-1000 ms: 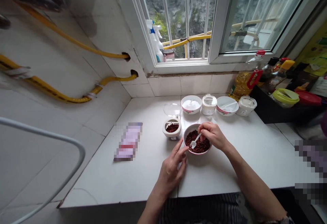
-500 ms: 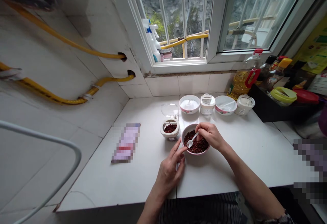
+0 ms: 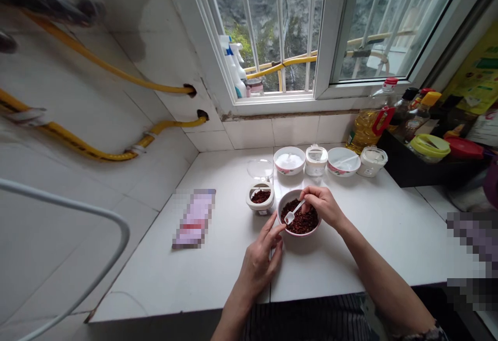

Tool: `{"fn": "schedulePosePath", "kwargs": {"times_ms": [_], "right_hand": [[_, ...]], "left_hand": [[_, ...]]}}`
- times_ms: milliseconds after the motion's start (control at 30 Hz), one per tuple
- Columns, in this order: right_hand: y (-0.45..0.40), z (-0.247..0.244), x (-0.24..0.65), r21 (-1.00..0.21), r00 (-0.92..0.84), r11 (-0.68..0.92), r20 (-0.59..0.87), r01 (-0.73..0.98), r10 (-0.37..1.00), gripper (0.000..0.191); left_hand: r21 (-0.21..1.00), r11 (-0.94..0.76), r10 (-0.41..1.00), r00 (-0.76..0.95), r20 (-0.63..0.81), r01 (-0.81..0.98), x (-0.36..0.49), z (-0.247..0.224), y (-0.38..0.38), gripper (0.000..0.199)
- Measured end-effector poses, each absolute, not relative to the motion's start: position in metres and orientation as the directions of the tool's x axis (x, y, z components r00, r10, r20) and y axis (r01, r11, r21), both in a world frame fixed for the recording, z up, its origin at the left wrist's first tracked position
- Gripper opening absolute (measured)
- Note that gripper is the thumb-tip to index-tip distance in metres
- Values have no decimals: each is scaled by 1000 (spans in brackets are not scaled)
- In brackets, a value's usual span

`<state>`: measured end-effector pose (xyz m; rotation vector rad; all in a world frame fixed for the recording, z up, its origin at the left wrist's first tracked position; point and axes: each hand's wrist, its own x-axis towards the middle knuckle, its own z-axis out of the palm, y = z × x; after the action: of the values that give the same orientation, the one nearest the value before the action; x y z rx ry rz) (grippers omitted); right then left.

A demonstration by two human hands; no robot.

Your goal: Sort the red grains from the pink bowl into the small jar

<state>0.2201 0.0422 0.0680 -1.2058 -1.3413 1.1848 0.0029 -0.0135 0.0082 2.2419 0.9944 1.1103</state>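
Observation:
A bowl (image 3: 299, 234) of dark red-brown bits stands near the middle of the white counter. My right hand (image 3: 321, 206) pinches the handle of a small white spoon (image 3: 290, 218) and holds it over the bowl's contents. My left hand (image 3: 261, 255) rests at the bowl's left side, its fingers touching the rim and closed on it. Just left of the bowl is an open jar (image 3: 260, 202) with similar dark bits inside, its clear lid (image 3: 260, 169) tipped back.
Behind are a bowl of white grains (image 3: 289, 161), a clear-lidded jar (image 3: 316, 160), a bowl with a white spoon (image 3: 343, 162) and another jar (image 3: 372, 162). A purple packet (image 3: 194, 219) lies left. An oil bottle (image 3: 365, 125) and a black condiment box (image 3: 404, 164) stand right.
The view has shifted slightly. My hands, the spoon and the bowl keep nearly the same places relative to each other.

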Motion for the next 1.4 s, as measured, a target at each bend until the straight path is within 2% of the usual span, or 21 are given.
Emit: {"fn": "schedulePosePath", "kwargs": {"times_ms": [200, 333, 433, 500, 567, 633, 667, 767, 833, 900, 1100, 1400], "right_hand": [[44, 73, 225, -998, 2, 62, 62, 26, 998, 12], [43, 79, 215, -985, 72, 171, 173, 35, 982, 15], [41, 82, 196, -940, 53, 300, 312, 160, 949, 15], [40, 81, 184, -831, -29, 448, 466, 330, 884, 15], [41, 80, 176, -639, -166, 601, 606, 481, 778, 18], [41, 79, 174, -479, -271, 691, 678, 542, 683, 21], [41, 78, 176, -450, -280, 705, 696, 548, 661, 22], [38, 79, 189, -538, -151, 653, 699, 533, 699, 19], [36, 79, 202, -626, -39, 581, 662, 520, 749, 16], [35, 77, 215, -663, 4, 532, 628, 526, 778, 16], [43, 65, 229, -579, -12, 484, 633, 656, 774, 17], [44, 63, 226, -550, -56, 502, 636, 667, 770, 18]], "left_hand": [[641, -659, 750, 404, 524, 393, 4, 8, -13, 40], [640, -659, 750, 409, 520, 394, 5, 8, -13, 42], [629, -664, 746, 411, 524, 404, 5, 9, -13, 42], [619, -664, 747, 414, 521, 419, 5, 9, -12, 45], [606, -669, 743, 414, 526, 431, 5, 8, -12, 45], [604, -662, 749, 415, 516, 444, 6, 8, -12, 45], [606, -665, 747, 413, 521, 437, 6, 8, -12, 45], [620, -665, 746, 409, 525, 417, 6, 8, -12, 43], [627, -663, 748, 411, 522, 410, 7, 8, -12, 43], [627, -664, 746, 412, 523, 408, 7, 8, -12, 43], [625, -663, 748, 405, 527, 412, 7, 6, -10, 42], [633, -659, 751, 399, 526, 405, 7, 7, -10, 41]]}}
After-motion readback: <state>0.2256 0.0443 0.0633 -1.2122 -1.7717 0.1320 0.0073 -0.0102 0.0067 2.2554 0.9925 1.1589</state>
